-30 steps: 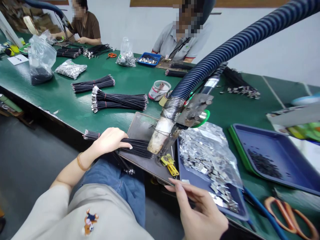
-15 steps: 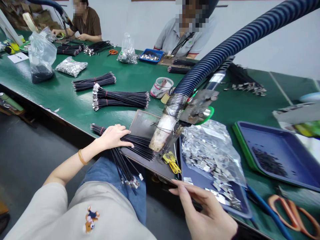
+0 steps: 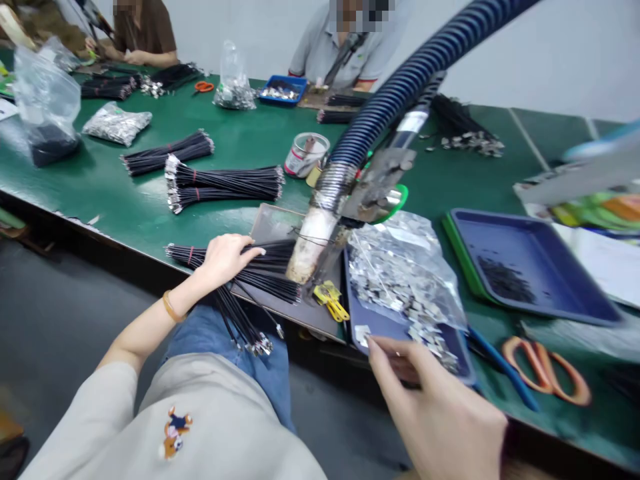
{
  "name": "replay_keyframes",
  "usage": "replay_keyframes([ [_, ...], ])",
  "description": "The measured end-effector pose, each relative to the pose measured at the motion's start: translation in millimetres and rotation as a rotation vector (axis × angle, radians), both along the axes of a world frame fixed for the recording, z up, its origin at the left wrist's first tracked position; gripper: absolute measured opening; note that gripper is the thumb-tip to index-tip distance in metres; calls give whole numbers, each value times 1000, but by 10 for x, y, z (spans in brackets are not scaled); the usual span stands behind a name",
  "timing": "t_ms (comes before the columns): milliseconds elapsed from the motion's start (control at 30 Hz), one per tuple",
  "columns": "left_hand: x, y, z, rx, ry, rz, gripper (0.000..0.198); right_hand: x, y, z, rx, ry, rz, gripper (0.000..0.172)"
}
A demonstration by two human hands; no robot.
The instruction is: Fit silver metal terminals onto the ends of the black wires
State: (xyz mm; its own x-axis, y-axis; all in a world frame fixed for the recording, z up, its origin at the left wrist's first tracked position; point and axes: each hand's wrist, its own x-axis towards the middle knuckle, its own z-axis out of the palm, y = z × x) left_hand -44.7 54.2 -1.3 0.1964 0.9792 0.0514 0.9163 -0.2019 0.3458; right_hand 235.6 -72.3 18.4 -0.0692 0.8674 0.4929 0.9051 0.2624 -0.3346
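Note:
My left hand (image 3: 227, 259) lies over a bundle of thin black cables (image 3: 273, 283) at the table's front edge, its thumb and fingers closed on some of them. More black cables with silvery connector ends (image 3: 260, 343) hang below that hand, over my lap. Thumb and forefinger of my right hand (image 3: 435, 393) are pinched at the near left corner of a blue tray (image 3: 353, 313), on a small flat metal piece (image 3: 362, 333). Many similar metal pieces (image 3: 425, 320) spill from a clear plastic bag (image 3: 395, 247) in that tray.
A ribbed hose with a white nozzle (image 3: 313, 243) reaches down over the grey board (image 3: 270, 223). Yellow snips (image 3: 331, 300) lie beside the tray. Orange-handled scissors (image 3: 547, 367) and another blue tray (image 3: 560, 287) are at right. Tied cable bundles (image 3: 230, 183) lie behind; two people sit opposite.
My right hand has come to the tray's corner, its fingertips now at the metal piece. The left hand stays on the cables, with some slightly raised. The whole view has shifted.

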Motion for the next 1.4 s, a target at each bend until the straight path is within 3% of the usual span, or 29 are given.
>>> replay_keyframes([
  [67, 5, 30, 24, 9, 8, 24, 34, 104, 83, -92, -54, -118, -142, 40],
  [267, -67, 76, -15, 85, 26, -67, 36, 469, 514, -407, -148, -188, -366, 18],
  [567, -108, 6, -67, 181, 74, -183, 42, 556, 1185, -601, -236, 85, -167, 6],
  [767, -119, -15, -49, 166, 68, -189, 41, 638, 1278, -534, -328, 266, 144, 9],
  [1067, -111, -39, -72, 197, 103, -195, 44, 692, 804, -406, -395, 238, 110, 14],
  [1167, -88, -45, -76, 212, 138, -163, 47, 712, 747, -274, -307, 253, 39, 12],
  [1267, -68, -36, -66, 185, 152, -135, 47, 767, 958, -117, -105, 293, -41, 11],
  [1400, -58, -7, -53, 157, 143, -114, 45, 860, 1771, -48, 17, 250, -46, 5],
])
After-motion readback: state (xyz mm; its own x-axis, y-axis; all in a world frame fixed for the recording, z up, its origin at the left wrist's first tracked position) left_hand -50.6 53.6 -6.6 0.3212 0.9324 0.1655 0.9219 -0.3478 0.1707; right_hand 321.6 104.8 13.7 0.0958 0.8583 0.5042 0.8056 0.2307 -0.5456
